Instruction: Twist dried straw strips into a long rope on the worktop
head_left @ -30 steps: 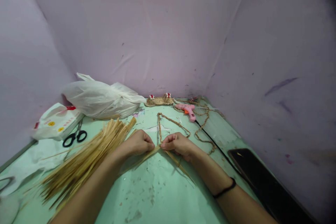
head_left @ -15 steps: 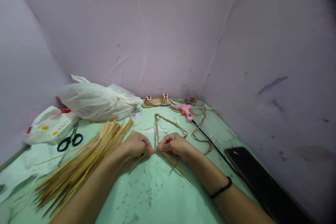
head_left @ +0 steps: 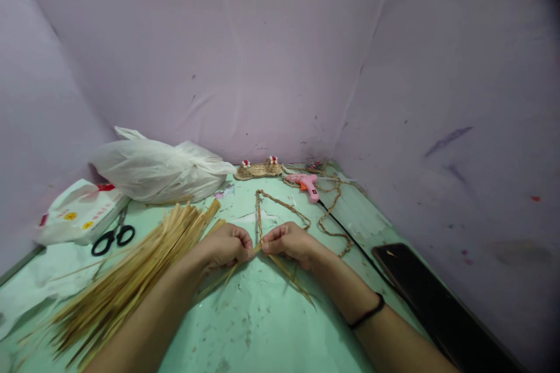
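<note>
A thin braided straw cord runs from between my hands toward the back, bends sharply, and trails off to the right. My left hand pinches a loose straw strand at the near end of the braid. Close beside it, my right hand pinches the braid's end with thumb and forefinger. Loose straw tails hang from the fingers toward me on both sides. A bundle of dry straw strips lies left of my left hand, partly behind that forearm.
Black-handled scissors, a printed white box and a white plastic bag are at left. A woven straw piece sits at the back. A pink glue gun with a black cord and a dark phone are at right.
Both hands stay pinched at the braid's near end, with only slight finger movement. The straw tail under my left hand shows more and has shifted left. The whole view has shifted slightly.
</note>
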Demonstrator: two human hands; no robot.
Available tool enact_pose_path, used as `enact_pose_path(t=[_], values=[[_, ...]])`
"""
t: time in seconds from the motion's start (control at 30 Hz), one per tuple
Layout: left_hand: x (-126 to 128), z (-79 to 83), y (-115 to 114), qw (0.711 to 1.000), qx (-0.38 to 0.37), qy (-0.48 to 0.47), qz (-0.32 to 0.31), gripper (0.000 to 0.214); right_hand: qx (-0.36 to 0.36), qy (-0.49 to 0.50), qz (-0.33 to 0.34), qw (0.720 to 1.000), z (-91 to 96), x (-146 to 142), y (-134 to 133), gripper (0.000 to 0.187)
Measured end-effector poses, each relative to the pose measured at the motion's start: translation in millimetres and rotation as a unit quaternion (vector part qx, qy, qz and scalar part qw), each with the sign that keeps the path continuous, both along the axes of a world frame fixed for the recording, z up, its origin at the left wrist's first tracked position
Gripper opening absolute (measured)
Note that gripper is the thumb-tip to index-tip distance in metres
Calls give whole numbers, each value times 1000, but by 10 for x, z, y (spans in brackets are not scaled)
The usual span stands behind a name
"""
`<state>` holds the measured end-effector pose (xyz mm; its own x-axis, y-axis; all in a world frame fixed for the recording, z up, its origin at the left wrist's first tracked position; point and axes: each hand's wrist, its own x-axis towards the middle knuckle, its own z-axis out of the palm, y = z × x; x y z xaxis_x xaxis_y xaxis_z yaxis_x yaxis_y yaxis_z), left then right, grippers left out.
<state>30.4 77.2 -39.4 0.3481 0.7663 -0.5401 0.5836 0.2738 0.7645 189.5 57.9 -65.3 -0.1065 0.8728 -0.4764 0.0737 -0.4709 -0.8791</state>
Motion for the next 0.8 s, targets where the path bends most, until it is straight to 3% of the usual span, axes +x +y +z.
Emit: enact_pose_path(t=[0.17,0.27,0.37,0.57,0.8], values=[[-19,4,3,999,-17,-33,-27,12,14,-10,3,1000,-22,3,9,11],[9,-14,-10,999,-6,-38,-32,25,18,-2,0,1000,-44,4,10,11],[80,-56,-19,999,7,-36,-6,28,34,21,7,999,-83,5,13,11],[164,-116,-16,998,-39,-17,38,19,67,20,44,997,-152,6,27,9],[181,-128,-60,998,45,-4,38,16,104,-11,102,989,-201,10,47,9]])
